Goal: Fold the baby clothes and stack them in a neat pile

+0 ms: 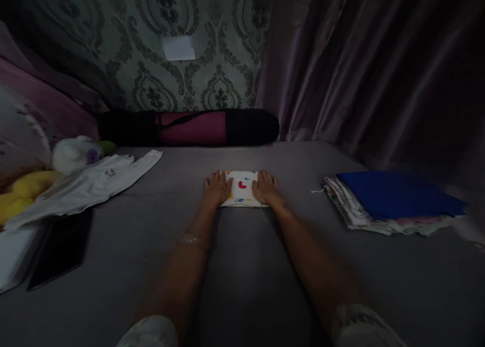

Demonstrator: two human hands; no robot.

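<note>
A small folded white cloth (242, 193) with red, blue and yellow prints lies flat on the grey bed sheet (242, 266) in the middle of the view. It looks like a folded garment, though its kind is hard to make out. My left hand (219, 188) rests palm down on its left end, fingers stretched forward. On the right end my right hand (266, 188) lies the same way, fingers flat and pointing away from me. Both hands press on the cloth and neither grips it. Parts of its two ends are hidden under them.
To the right sits a stack of folded clothes (356, 205) with a blue piece (397, 193) on top. White pants (102, 178) lie spread at the left, near a dark tablet (62, 248) and plush toys (71, 152). A black and pink long bag (193, 127) lines the wall.
</note>
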